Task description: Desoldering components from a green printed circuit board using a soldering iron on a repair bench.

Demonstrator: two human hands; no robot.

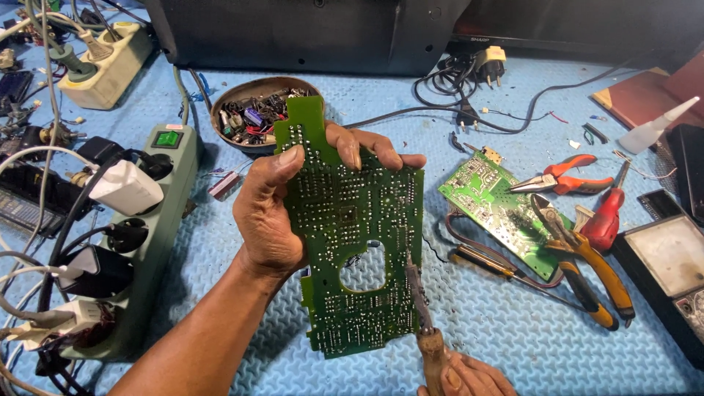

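Green and solder-dotted, a notched circuit board (352, 227) is gripped upright by the closed left hand (275, 213), while a wooden-handled soldering iron (424, 323) is clasped by the right hand (466, 375).

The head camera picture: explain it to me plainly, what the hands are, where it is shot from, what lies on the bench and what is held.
One camera, worn on a person's head, looks down at two bare hands; there is no machine. The left hand holds a green circuit board upright, solder side toward the camera. The right hand grips a wooden-handled soldering iron, its tip at the board's lower right edge. On the blue mat lie a second green board, yellow-handled pliers, orange-handled pliers, a red screwdriver, a bowl of small parts and a power strip.
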